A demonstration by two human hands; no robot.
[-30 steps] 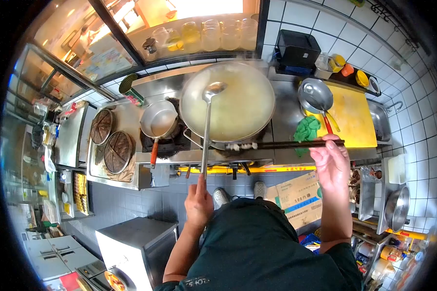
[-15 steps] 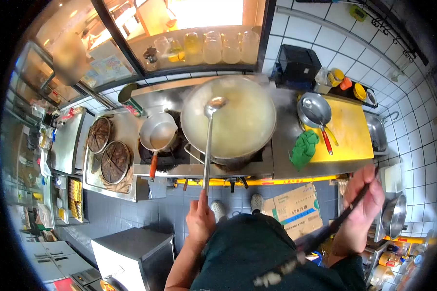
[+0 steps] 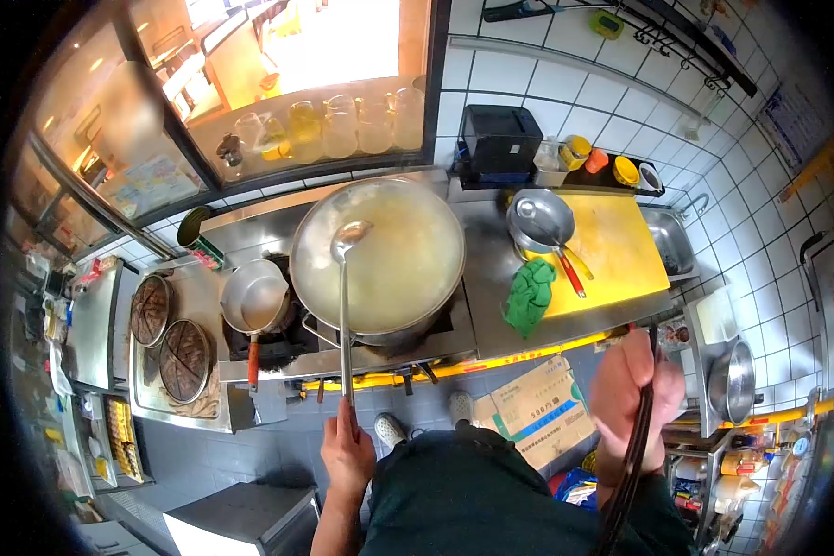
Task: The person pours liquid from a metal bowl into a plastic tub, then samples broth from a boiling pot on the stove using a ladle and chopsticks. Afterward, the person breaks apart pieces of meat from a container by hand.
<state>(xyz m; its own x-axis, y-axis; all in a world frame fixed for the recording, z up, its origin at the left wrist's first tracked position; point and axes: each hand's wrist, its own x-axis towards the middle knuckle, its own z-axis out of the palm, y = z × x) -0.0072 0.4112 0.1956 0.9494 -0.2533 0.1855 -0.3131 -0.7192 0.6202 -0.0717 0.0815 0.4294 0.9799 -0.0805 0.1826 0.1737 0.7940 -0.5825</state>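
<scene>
My left hand [image 3: 347, 459] is closed around the handle of a long metal ladle [image 3: 345, 315], whose bowl rests at the surface of the cloudy liquid in a large steaming pot [image 3: 454, 278]. On the right, my right hand [image 3: 635, 389] grips a pair of long dark chopsticks [image 3: 638, 445]. They slant down towards my body, and their lower ends run out of view at the bottom edge. A saucepan [image 3: 255, 296] with a wooden handle sits on the burner left of the pot.
A yellow cutting board [image 3: 625, 246] lies to the right, with a pan [image 3: 540, 222] and green cloth [image 3: 530, 296] at its left edge. Two round dark-covered trays [image 3: 185, 361] stand far left. Flattened cardboard [image 3: 537, 412] covers some floor; a steel cabinet [image 3: 241, 519] is behind left.
The view has swung right, so the stove appears further left. My right hand has turned the chopsticks steeper; pale bits seen at their lower end earlier are now out of view. The ladle stays in the pot.
</scene>
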